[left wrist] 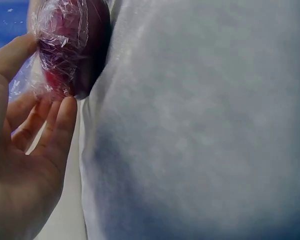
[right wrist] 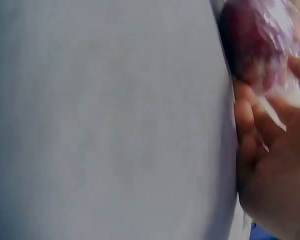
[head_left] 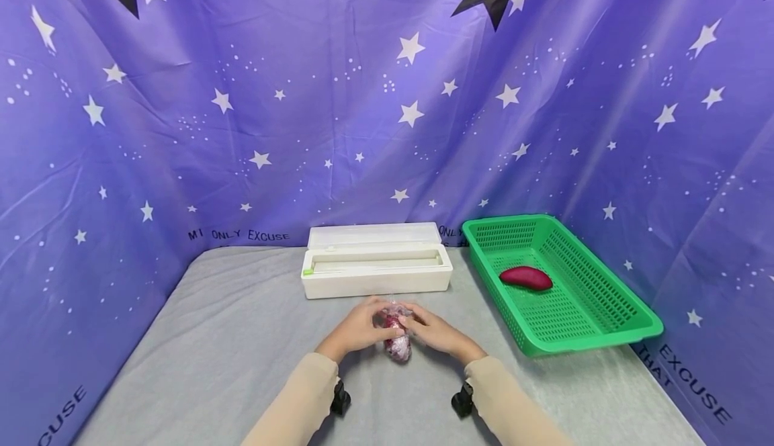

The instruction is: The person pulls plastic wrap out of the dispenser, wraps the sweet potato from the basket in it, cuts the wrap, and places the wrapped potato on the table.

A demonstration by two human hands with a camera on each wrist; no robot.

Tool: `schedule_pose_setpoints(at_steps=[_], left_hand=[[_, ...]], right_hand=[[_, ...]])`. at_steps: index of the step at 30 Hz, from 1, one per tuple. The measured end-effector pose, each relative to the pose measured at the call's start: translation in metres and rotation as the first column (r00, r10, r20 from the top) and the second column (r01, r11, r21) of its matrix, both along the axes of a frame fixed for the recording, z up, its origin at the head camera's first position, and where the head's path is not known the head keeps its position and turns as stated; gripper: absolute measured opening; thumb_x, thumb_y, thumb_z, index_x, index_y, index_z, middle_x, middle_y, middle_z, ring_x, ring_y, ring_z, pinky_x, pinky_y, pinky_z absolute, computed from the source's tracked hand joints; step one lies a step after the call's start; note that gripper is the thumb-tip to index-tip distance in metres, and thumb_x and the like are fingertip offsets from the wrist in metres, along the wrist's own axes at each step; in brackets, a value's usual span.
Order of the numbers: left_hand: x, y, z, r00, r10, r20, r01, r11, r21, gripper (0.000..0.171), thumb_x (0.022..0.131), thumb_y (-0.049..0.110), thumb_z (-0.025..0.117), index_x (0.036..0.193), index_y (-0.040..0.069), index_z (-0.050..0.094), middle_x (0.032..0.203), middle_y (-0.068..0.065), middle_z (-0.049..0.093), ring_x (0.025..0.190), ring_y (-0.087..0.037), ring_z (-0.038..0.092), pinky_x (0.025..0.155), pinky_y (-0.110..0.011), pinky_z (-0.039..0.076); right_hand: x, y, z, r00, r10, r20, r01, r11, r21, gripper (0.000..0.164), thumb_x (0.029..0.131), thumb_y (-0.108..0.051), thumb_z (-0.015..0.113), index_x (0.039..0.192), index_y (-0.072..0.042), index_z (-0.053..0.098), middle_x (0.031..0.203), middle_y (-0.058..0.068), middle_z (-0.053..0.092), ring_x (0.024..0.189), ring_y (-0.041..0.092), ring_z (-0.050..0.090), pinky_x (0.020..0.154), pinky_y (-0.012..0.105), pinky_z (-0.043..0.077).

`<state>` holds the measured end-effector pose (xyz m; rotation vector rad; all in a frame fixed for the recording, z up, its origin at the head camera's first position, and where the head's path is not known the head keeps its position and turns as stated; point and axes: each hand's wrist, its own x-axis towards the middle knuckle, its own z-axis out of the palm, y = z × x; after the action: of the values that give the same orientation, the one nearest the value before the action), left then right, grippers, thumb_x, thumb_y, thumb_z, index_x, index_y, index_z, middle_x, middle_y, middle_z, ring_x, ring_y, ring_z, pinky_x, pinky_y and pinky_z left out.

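Observation:
A dark red sweet potato (head_left: 398, 348), wrapped in crinkled clear cling film, lies on the table in front of the person. From the left side, the left hand (head_left: 358, 328) holds it between thumb and fingers. The right hand (head_left: 438, 332) grips it from the opposite side, its thumb on the film. In the left wrist view the film looks bunched and wrinkled over the sweet potato (left wrist: 65, 42), with fingertips against its end. The right wrist view shows fingers of the right hand (right wrist: 275, 145) at the wrapped sweet potato (right wrist: 257, 45), slightly blurred.
Just beyond the hands stands a white cling film box (head_left: 377, 283) with its lid (head_left: 375, 235) raised. To the right is a green plastic basket (head_left: 595, 345) holding one unwrapped sweet potato (head_left: 526, 277). A purple starred curtain (head_left: 338, 130) surrounds the grey-covered table (head_left: 230, 325).

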<state>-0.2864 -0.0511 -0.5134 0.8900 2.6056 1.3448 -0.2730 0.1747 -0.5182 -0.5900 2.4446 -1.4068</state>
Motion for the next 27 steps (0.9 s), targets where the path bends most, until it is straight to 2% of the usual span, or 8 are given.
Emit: schedule_pose_setpoints(at_steps=[3, 5, 7, 11, 18, 27], left_hand=[[0.000, -0.002, -0.001, 1.000, -0.012, 0.011, 0.012, 1.000, 0.025, 0.060, 0.086, 0.037, 0.080, 0.135, 0.007, 0.061, 0.131, -0.006, 0.055, 0.103, -0.018, 0.060, 0.083, -0.029, 0.053], [0.001, -0.003, -0.002, 0.999, -0.027, 0.025, 0.026, 0.998, 0.050, 0.058, 0.087, 0.033, 0.080, 0.134, 0.007, 0.062, 0.130, -0.006, 0.054, 0.105, -0.019, 0.059, 0.083, -0.028, 0.054], [0.002, -0.004, -0.002, 0.999, -0.041, 0.019, 0.040, 0.996, 0.074, 0.054, 0.088, 0.030, 0.080, 0.133, 0.006, 0.063, 0.129, -0.007, 0.054, 0.107, -0.021, 0.059, 0.084, -0.029, 0.054], [0.005, -0.006, -0.004, 0.999, -0.051, 0.014, 0.049, 0.993, 0.108, 0.049, 0.088, 0.026, 0.080, 0.130, 0.005, 0.065, 0.128, -0.005, 0.055, 0.108, -0.021, 0.059, 0.085, -0.030, 0.055], [0.005, -0.009, -0.010, 0.999, -0.043, -0.027, 0.046, 0.990, 0.132, 0.038, 0.089, 0.027, 0.078, 0.122, 0.011, 0.071, 0.119, 0.002, 0.056, 0.106, -0.017, 0.058, 0.087, -0.032, 0.055], [0.006, -0.009, -0.011, 0.998, -0.045, -0.052, 0.052, 0.990, 0.133, 0.029, 0.088, 0.028, 0.079, 0.115, 0.017, 0.076, 0.101, 0.003, 0.056, 0.097, -0.015, 0.057, 0.085, -0.031, 0.055]], right_hand=[[0.000, 0.009, 0.002, 0.993, 0.094, 0.074, -0.092, 0.995, -0.030, 0.067, 0.101, -0.036, 0.060, 0.157, -0.015, 0.031, 0.136, 0.015, 0.053, 0.122, 0.032, 0.051, 0.101, 0.051, 0.044], [-0.001, 0.014, 0.003, 0.986, 0.144, 0.080, -0.141, 0.989, -0.039, 0.075, 0.097, -0.031, 0.067, 0.158, -0.012, 0.027, 0.132, 0.015, 0.054, 0.117, 0.030, 0.052, 0.095, 0.044, 0.047], [-0.002, 0.015, 0.001, 0.985, 0.155, 0.077, -0.151, 0.987, -0.053, 0.079, 0.094, -0.027, 0.072, 0.157, -0.009, 0.028, 0.132, 0.016, 0.053, 0.116, 0.031, 0.051, 0.091, 0.040, 0.048], [-0.001, 0.012, -0.001, 0.988, 0.142, 0.053, -0.137, 0.987, -0.080, 0.071, 0.092, -0.024, 0.075, 0.151, -0.009, 0.037, 0.127, 0.015, 0.055, 0.113, 0.032, 0.052, 0.089, 0.039, 0.049], [0.001, 0.008, -0.004, 0.994, 0.110, 0.008, -0.109, 0.988, -0.109, 0.049, 0.093, -0.021, 0.074, 0.136, -0.015, 0.052, 0.120, 0.008, 0.061, 0.110, 0.027, 0.056, 0.092, 0.043, 0.046], [0.002, 0.008, -0.006, 0.994, 0.107, 0.013, -0.104, 0.984, -0.147, 0.038, 0.092, -0.015, 0.075, 0.126, -0.012, 0.059, 0.125, 0.009, 0.057, 0.108, 0.032, 0.054, 0.087, 0.039, 0.046]])
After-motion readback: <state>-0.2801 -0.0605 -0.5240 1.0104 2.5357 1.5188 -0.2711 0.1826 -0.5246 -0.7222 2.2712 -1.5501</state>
